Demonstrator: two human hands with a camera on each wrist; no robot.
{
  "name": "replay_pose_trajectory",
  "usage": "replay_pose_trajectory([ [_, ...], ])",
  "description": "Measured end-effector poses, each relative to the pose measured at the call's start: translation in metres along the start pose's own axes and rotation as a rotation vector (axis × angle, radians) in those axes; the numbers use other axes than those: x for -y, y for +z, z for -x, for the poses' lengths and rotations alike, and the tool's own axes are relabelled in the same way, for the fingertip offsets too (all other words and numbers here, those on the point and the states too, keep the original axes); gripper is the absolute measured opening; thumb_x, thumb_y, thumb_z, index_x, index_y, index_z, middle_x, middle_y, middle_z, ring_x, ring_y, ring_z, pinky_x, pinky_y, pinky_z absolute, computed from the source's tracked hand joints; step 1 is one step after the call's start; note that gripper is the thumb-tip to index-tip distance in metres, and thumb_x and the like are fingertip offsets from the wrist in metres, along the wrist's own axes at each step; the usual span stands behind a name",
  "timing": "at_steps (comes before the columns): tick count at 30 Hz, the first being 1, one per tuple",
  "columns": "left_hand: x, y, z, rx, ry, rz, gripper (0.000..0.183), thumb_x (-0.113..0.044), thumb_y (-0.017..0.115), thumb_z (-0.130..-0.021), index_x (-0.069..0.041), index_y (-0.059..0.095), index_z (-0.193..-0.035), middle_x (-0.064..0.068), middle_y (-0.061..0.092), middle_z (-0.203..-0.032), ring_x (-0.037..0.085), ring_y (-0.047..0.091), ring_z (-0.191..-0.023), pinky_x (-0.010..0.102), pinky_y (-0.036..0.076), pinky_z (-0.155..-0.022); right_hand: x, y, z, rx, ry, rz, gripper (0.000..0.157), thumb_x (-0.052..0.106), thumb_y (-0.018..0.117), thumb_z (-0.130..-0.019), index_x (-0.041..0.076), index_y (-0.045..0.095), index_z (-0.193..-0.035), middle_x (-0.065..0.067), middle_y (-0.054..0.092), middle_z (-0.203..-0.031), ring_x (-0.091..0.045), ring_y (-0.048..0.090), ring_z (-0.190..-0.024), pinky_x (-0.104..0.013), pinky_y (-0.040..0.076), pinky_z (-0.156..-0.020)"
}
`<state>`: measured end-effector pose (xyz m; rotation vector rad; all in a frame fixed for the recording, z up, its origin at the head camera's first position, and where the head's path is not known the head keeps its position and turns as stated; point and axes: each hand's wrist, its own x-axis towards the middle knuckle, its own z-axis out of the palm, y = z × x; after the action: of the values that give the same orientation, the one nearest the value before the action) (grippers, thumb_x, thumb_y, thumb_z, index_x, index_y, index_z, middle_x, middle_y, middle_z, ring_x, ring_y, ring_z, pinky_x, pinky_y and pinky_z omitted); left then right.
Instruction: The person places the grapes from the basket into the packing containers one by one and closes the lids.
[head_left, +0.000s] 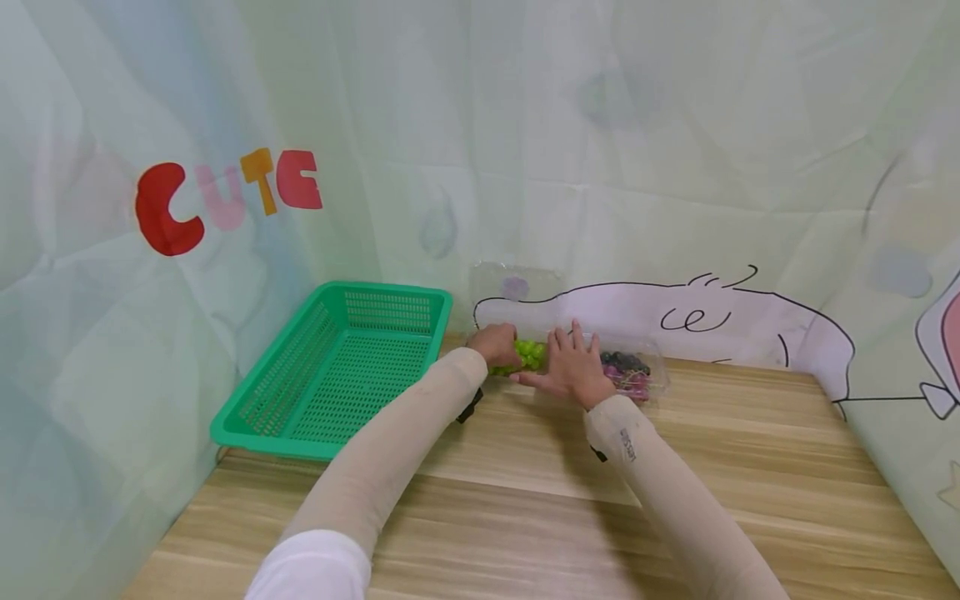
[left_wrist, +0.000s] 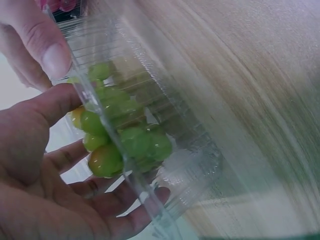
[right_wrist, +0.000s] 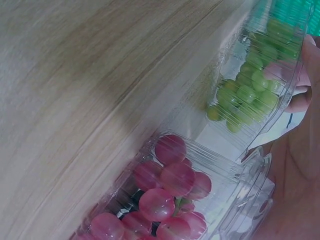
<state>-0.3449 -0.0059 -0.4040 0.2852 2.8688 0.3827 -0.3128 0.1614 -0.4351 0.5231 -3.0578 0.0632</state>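
A bunch of green grapes [head_left: 531,354] lies in a clear plastic box [left_wrist: 197,170] at the back of the table. My left hand [head_left: 495,343] reaches over its rim, thumb on one side of the bunch and curved fingers on the other, holding it. My right hand [head_left: 573,367] rests at the box's rim with its fingers spread; its thumb hangs over that rim in the left wrist view. Just right of it is a second clear box [right_wrist: 227,167] with pinkish-red grapes [right_wrist: 175,180] and dark grapes [head_left: 628,361].
A green plastic basket [head_left: 360,383] with slotted sides stands to the left, near the curtain. Behind the grapes a clear lid [head_left: 487,282] stands upright against the printed backdrop [head_left: 697,217]. Both boxes rest on a wood-grain table [head_left: 510,517].
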Motion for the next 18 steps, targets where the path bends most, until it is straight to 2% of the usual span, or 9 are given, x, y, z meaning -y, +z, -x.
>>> replay_pose_trajectory([
  [9,-0.0017,-0.0026,0.002,0.02,0.006,0.024,0.05,-0.026,0.077,-0.089,-0.004,0.06,-0.131,0.01,0.067,-0.127,0.022,0.061,-0.102,0.038,0.054,-0.093,0.0008,0.0012,0.0004,0.008,0.005,0.008,0.116,0.089,0.042,-0.083,0.0,0.033,-0.156,-0.019,0.029,-0.164,-0.046,0.011,-0.153,-0.073,0.013,-0.117],
  [18,-0.0021,-0.01,0.0091,0.011,0.02,0.029,0.054,-0.031,0.074,-0.092,-0.003,0.058,-0.136,0.012,0.063,-0.137,0.027,0.062,-0.119,0.041,0.052,-0.101,0.0011,-0.0008,0.001,0.021,0.009,0.012,0.117,0.089,0.041,-0.083,-0.001,0.029,-0.157,-0.02,0.027,-0.164,-0.047,0.01,-0.153,-0.072,0.012,-0.117],
])
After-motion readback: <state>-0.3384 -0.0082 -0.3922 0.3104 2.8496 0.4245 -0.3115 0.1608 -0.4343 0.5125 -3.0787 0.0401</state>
